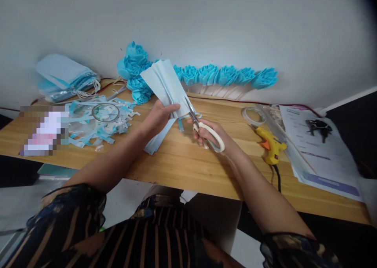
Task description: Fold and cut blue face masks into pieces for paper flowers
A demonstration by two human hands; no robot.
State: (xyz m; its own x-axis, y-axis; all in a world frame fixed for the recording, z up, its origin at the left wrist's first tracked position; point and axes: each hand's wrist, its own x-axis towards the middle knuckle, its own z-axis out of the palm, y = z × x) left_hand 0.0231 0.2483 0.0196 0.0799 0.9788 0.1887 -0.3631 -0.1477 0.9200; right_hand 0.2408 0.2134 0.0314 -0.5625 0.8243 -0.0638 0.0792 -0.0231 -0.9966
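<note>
My left hand (159, 116) is closed on a light blue face mask (165, 83), holding it upright over the wooden table (188, 166). My right hand (212, 136) grips white-handled scissors (203, 128), whose blades point up into the mask's lower right edge. A cut strip of blue material (157, 140) lies on the table under my left hand.
A heap of cut mask scraps (97, 122) with a tape ring (105, 112) lies at the left, and a stack of masks (66, 77) behind it. Blue fabric flowers (206, 75) line the wall. A tape roll (253, 114), a yellow glue gun (272, 144), papers (318, 150) and keys (319, 127) lie at the right.
</note>
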